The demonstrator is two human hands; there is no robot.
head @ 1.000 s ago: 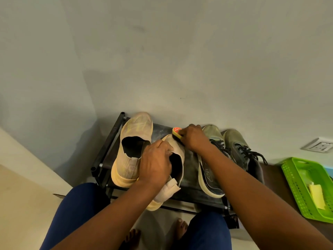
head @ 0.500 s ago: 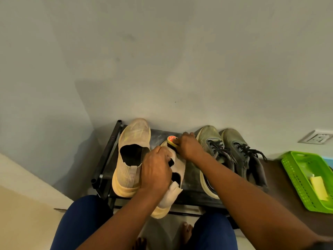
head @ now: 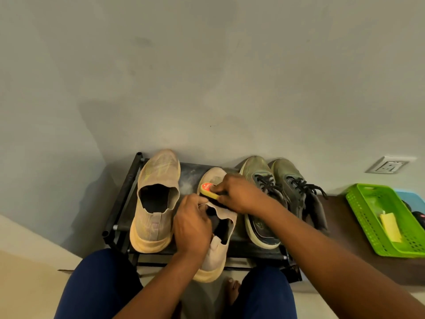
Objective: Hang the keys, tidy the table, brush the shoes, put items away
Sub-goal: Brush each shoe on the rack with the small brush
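Beige knit covers the slip-on shoe [head: 217,229] that lies near the middle of the black shoe rack [head: 125,192], its heel hanging over the front edge. The left hand [head: 192,225] grips its collar, fingers curled tight over the fabric at the opening. The right hand [head: 239,194] pinches a yellow-handled brush [head: 208,191] between thumb and curled fingers and holds it against the shoe's toe; the red oval label on the handle carries white letters too small to read. The matching beige shoe [head: 156,203] stands at the rack's left end, a pair of olive lace-up sneakers [head: 280,199] at its right end. A green basket [head: 358,203] sits on the brown surface beside the rack.
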